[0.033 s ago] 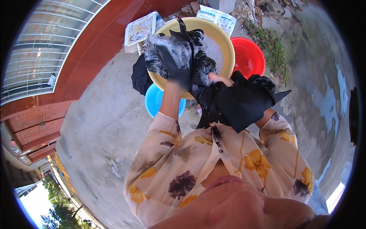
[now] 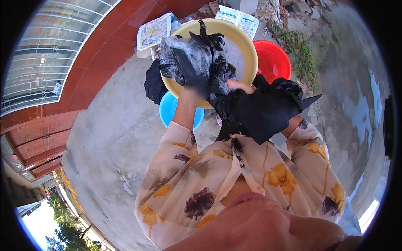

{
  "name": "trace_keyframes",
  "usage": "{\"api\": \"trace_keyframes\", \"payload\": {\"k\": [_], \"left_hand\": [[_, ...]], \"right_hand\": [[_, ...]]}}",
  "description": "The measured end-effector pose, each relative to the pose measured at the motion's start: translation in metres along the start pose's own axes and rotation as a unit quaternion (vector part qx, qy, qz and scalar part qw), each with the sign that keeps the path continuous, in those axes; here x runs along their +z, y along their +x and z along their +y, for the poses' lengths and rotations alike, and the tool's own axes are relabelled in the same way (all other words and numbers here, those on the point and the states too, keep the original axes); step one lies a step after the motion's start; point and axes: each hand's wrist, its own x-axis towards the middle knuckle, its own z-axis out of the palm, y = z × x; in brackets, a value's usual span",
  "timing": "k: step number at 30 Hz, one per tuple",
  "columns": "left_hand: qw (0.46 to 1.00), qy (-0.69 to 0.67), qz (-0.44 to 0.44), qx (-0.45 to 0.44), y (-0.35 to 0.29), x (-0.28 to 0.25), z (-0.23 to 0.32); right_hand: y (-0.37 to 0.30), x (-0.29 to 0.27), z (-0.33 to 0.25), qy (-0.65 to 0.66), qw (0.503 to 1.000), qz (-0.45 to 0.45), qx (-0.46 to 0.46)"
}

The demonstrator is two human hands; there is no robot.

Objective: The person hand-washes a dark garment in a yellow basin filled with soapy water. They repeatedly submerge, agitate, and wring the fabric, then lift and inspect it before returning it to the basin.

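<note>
A wet black garment (image 2: 211,48), partly coated in white suds, is bunched over a large yellow basin (image 2: 252,62) and spills across its near rim. My left hand (image 2: 197,87) reaches into the basin from the near left, covered by the black cloth, so its fingers are hidden. At the basin's near right side, my right hand (image 2: 240,85) is closed on the soapy cloth, with only part of it showing. More black fabric (image 2: 261,113) drapes over my right forearm and hangs toward my shirt. Foamy water fills the basin's right part.
A blue basin (image 2: 167,111) stands below the yellow one's near left, beside a dark cloth heap (image 2: 154,81). To the right is a red basin (image 2: 274,62). A box (image 2: 153,31) and a white printed bag (image 2: 240,19) sit behind, near bricks and grass (image 2: 301,58).
The black cloth in the basin has shifted very slightly. The draped fabric's pointed end has moved a little to the right.
</note>
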Motion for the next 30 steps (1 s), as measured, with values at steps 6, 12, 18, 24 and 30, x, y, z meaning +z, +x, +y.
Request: {"api": "trace_keyframes", "payload": {"k": [6, 12, 18, 24, 30], "left_hand": [[0.953, 0.255, -0.087, -0.136, 0.007, 0.012, 0.039], [0.898, 0.371, -0.139, -0.191, 0.002, 0.014, 0.048], [0.993, 0.116, -0.020, -0.015, 0.049, 0.025, 0.030], [0.999, -0.043, -0.006, 0.028, 0.025, 0.030, -0.004], [0.994, -0.103, 0.030, 0.033, 0.019, 0.050, -0.008]], "right_hand": [[0.019, 0.016, -0.003, -0.027, 0.994, -0.078, -0.072], [0.036, -0.010, -0.016, -0.188, 0.975, -0.090, -0.077], [0.053, -0.019, -0.040, -0.300, 0.930, -0.106, -0.185], [0.030, 0.050, -0.044, -0.474, 0.857, 0.041, -0.199], [0.034, 0.041, -0.059, -0.356, 0.930, 0.079, -0.040]]}}
